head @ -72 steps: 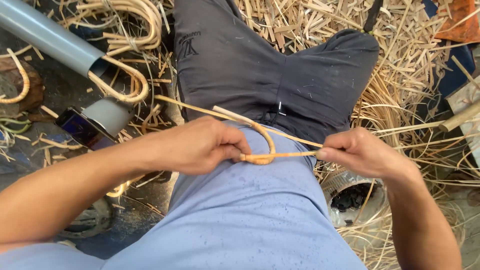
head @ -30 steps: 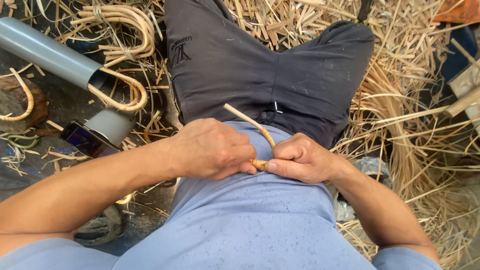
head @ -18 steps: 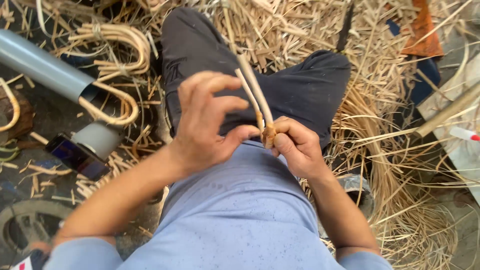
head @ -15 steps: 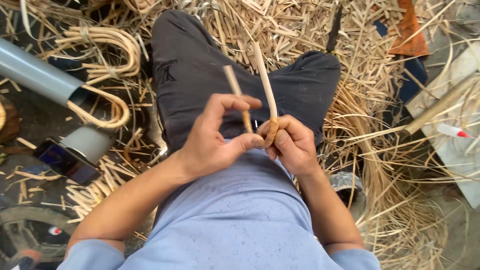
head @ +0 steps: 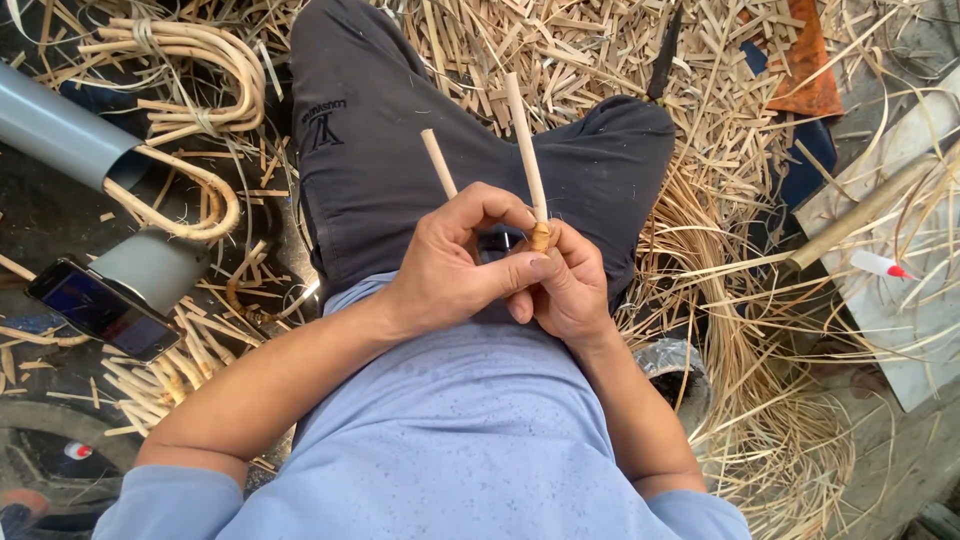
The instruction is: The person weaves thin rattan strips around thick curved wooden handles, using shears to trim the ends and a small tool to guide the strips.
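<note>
Both hands meet over the lap: the left hand (head: 455, 270) and right hand (head: 565, 285) pinch a bent cane strip (head: 527, 150), its two ends pointing upward. The bend looks formed; binding it needs a firm pinch.

Pale tan cane (head: 526, 140), dark grey trousers (head: 400, 150), light blue shirt (head: 470, 440), grey pipe (head: 60, 135), straw-yellow strips (head: 740, 330).

I see one screen: a flat rectangular phone (head: 102, 309), dark with a bluish lit display, lying well left of my left hand (head: 450, 272).
</note>
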